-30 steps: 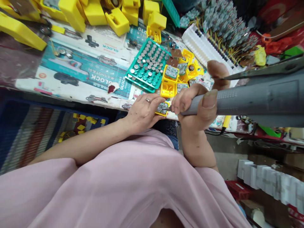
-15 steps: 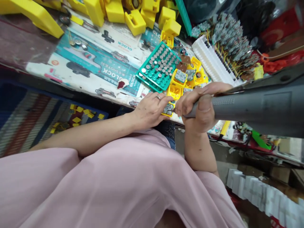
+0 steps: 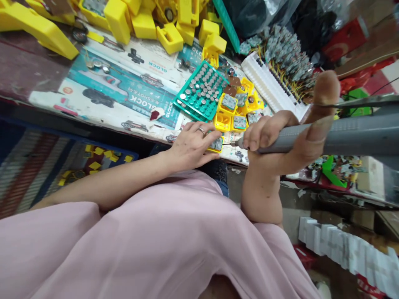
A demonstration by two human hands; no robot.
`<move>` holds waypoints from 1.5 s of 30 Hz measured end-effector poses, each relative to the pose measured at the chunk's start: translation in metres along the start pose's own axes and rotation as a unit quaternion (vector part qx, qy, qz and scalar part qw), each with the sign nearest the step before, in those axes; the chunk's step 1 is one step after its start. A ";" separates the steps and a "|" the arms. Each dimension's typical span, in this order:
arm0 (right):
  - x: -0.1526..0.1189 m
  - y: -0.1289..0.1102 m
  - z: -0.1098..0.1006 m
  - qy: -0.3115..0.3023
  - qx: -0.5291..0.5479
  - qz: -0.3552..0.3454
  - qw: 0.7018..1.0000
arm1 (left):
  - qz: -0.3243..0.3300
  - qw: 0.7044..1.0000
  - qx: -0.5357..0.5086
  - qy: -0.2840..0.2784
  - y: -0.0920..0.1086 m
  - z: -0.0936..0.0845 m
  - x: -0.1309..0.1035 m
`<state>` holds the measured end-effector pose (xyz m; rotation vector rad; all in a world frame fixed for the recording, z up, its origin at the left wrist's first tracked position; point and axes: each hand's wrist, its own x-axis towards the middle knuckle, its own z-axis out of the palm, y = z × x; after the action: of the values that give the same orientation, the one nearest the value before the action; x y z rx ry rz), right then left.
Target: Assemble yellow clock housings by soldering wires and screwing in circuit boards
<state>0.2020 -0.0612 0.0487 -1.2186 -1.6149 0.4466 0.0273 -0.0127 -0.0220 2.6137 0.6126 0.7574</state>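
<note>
My left hand, with a ring on one finger, grips a small yellow plastic case at the table's front edge. A grey part sits inside this case. My right hand is wrapped round a grey electric screwdriver held level, its thumb raised off the body. The thin bit points left and reaches the case; whether it touches a screw I cannot tell. Just beyond the hands lie several yellow cases with grey parts in them. Beside these is a green tray of small round metal pieces.
Yellow housings are piled at the back. A white rack stands at the back right beside many wired grey parts. Printed card covers the tabletop. A blue crate with yellow pieces is below left; white boxes stand lower right.
My right thumb has lifted away from the screwdriver body, and the right hand has shifted slightly right, showing more of the bit. My left hand stays on the case. The view has shifted slightly.
</note>
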 end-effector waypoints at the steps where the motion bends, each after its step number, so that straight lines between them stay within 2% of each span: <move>1: 0.001 -0.002 -0.003 0.034 0.010 -0.012 0.999 | 0.003 1.000 -0.012 0.008 0.000 -0.002 0.000; 3: 0.003 -0.004 -0.005 0.127 0.049 -0.038 0.990 | 0.011 0.999 -0.024 0.019 0.001 -0.006 0.000; 5: 0.007 0.000 -0.007 0.176 0.087 -0.060 0.979 | 0.020 0.999 -0.017 0.019 0.002 -0.011 0.002; 9: 0.015 0.016 -0.024 0.177 0.127 -0.107 0.970 | 0.046 0.999 -0.009 0.017 0.007 -0.019 0.018; 12: 0.016 0.016 -0.040 0.200 0.116 -0.113 0.966 | 0.068 0.998 -0.015 0.011 0.011 -0.019 0.036; 16: 0.010 0.001 -0.059 0.210 0.128 -0.052 0.968 | 0.089 0.996 -0.015 0.000 0.017 -0.014 0.059; 19: 0.007 0.003 -0.068 0.212 0.112 -0.062 0.969 | 0.101 0.995 -0.012 -0.013 0.022 -0.011 0.072; 22: 0.007 0.011 -0.071 0.238 0.131 -0.086 0.958 | 0.110 0.992 -0.027 -0.051 0.029 -0.010 0.085; 25: 0.008 0.009 -0.077 0.313 0.189 -0.077 0.927 | 0.098 0.986 -0.059 -0.118 0.030 -0.010 0.095; 28: 0.006 -0.002 -0.099 0.375 0.214 -0.037 0.901 | 0.082 0.973 -0.074 -0.201 0.026 -0.006 0.102; 30: 0.002 -0.008 -0.117 0.386 0.210 -0.008 0.898 | 0.080 0.970 -0.054 -0.222 0.024 -0.001 0.107; 34: 0.002 -0.009 -0.137 0.423 0.223 -0.017 0.878 | 0.114 0.981 0.031 -0.152 0.027 0.018 0.124; 37: 0.006 -0.007 -0.136 0.485 0.254 -0.016 0.837 | 0.155 0.979 0.087 -0.102 0.030 0.029 0.136; 39: 0.006 -0.008 -0.134 0.504 0.263 -0.005 0.823 | 0.165 0.979 0.082 -0.086 0.026 0.027 0.138; 42: -0.003 -0.013 -0.132 0.459 0.241 0.029 0.855 | 0.150 0.985 0.042 -0.077 0.009 0.007 0.128; 45: -0.013 -0.011 -0.124 0.396 0.204 0.014 0.895 | 0.116 0.985 0.055 -0.113 -0.010 -0.026 0.106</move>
<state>0.3041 -0.1099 0.1011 -0.9195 -0.7526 0.2331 0.0906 0.0534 0.0383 2.8532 0.2942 0.4910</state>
